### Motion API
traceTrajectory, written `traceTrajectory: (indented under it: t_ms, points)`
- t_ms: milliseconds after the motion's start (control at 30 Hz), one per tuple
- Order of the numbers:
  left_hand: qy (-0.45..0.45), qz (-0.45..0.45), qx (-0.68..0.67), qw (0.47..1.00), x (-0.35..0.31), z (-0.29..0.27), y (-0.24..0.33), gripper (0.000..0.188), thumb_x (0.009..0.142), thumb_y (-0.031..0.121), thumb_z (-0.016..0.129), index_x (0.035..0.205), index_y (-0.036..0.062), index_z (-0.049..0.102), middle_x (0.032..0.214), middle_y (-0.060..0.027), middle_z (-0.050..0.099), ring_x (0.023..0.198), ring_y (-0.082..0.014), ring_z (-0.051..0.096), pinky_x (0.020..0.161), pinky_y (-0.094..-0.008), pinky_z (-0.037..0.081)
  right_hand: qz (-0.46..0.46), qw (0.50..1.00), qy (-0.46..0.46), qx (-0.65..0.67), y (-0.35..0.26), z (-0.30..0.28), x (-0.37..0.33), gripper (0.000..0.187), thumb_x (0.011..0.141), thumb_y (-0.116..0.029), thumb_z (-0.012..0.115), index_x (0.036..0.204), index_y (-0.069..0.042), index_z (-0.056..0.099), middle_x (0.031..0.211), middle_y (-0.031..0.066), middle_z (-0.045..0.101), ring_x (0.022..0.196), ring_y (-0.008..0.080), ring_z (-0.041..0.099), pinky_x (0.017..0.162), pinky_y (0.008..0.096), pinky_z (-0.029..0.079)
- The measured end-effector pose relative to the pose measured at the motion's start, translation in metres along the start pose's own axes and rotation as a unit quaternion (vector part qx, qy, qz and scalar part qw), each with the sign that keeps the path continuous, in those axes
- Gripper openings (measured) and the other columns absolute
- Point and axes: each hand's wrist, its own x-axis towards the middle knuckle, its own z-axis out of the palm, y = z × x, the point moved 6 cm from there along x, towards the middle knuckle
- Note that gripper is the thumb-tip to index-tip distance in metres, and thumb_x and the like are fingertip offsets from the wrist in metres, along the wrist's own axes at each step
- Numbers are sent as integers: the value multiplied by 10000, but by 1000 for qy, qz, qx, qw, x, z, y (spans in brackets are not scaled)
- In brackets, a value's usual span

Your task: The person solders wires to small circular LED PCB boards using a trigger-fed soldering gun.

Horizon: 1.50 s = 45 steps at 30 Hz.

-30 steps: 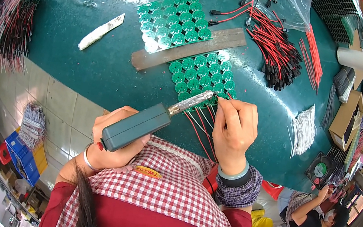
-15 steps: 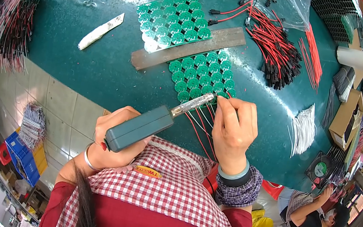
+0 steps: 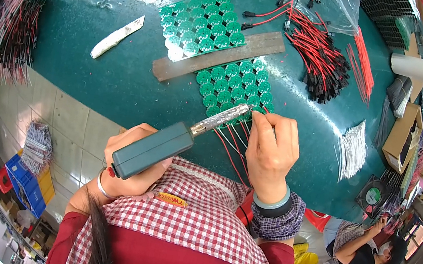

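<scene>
My left hand (image 3: 141,180) is wrapped round the dark green handle of a soldering iron (image 3: 154,149). Its metal barrel points up and right, with the tip at the lower right edge of a green circuit board panel (image 3: 234,85) made of several round boards. Beside that tip, the thumb and fingers of my right hand (image 3: 274,149) are pinched together on a thin red wire (image 3: 266,109); the fingertips partly hide it. Several red and white wires (image 3: 231,148) trail from the panel's near edge toward my apron.
A flat bar (image 3: 220,57) lies between this panel and a second green panel (image 3: 200,21). A white-wrapped blade-like tool (image 3: 118,37) rests to the left. Red-black connector leads (image 3: 320,61) and white wires (image 3: 353,150) are at right; a wire bundle (image 3: 17,32) hangs far left. Someone sits at lower right.
The soldering iron's handle has shifted slightly left and down with my left hand, while its tip has moved slightly up the panel. My right hand has hardly moved.
</scene>
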Motion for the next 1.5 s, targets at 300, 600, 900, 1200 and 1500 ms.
traceTrajectory:
  t_ms: [300, 600, 900, 1200, 1500]
  points:
    - [21, -46, -52, 997, -8, -1, -14, 270, 706, -41, 744, 965, -51, 668, 888, -144, 679, 773, -252, 679, 681, -322, 533, 61, 989, 87, -104, 49, -33, 23, 250, 805, -8, 720, 1050, -22, 671, 916, 122, 618, 838, 306, 591, 717, 404, 489]
    - [27, -36, -50, 998, -5, 4, -16, 247, 703, -56, 724, 944, -56, 671, 870, -135, 662, 733, -232, 653, 652, -308, 514, 133, 979, 95, -121, 96, -39, 8, 235, 799, -14, 735, 1027, -19, 677, 869, 121, 632, 778, 283, 619, 678, 386, 492]
    - [15, -90, -43, 995, -9, 2, -23, 226, 712, -17, 733, 928, -47, 675, 856, -133, 646, 705, -219, 637, 620, -300, 497, 408, 913, 28, 4, 95, -82, -58, 325, 749, -3, 788, 1057, -27, 688, 776, 58, 661, 669, 151, 610, 630, 273, 475]
    - [16, -58, -22, 998, -10, 1, -18, 249, 695, -15, 743, 932, -47, 677, 857, -128, 644, 696, -216, 631, 618, -298, 497, 269, 963, -17, -17, 86, -57, -23, 228, 801, -42, 738, 992, 13, 626, 910, 141, 577, 835, 289, 593, 746, 387, 482]
    - [37, -96, -42, 994, -18, -1, -20, 243, 709, -16, 744, 941, -45, 675, 870, -118, 643, 717, -200, 626, 636, -287, 495, 240, 971, -1, -15, 74, -35, -25, 112, 904, 13, 613, 943, 16, 508, 865, 172, 551, 771, 352, 565, 682, 422, 457]
